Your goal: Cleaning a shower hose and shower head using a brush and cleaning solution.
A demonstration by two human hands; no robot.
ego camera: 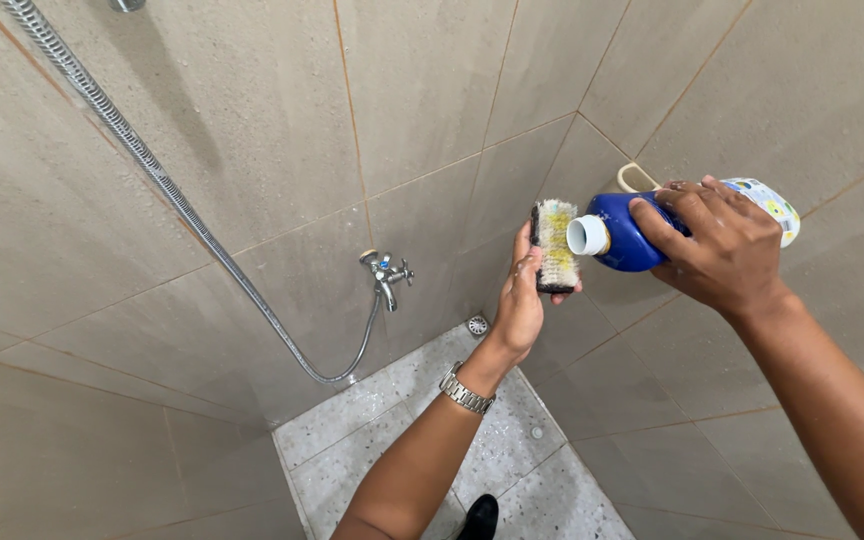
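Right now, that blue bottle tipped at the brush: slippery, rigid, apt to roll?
The blue bottle looks like smooth glossy plastic, and the right hand gripping it seems wet, so probably slippery. The walls show no denting under the fingers, so likely fairly rigid. Its rounded body might roll if laid down, though the handle could stop it.

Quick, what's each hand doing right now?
Left hand: closed on a scrub brush, bristles facing the bottle.
Right hand: closed on a blue bottle, tipped toward the brush.
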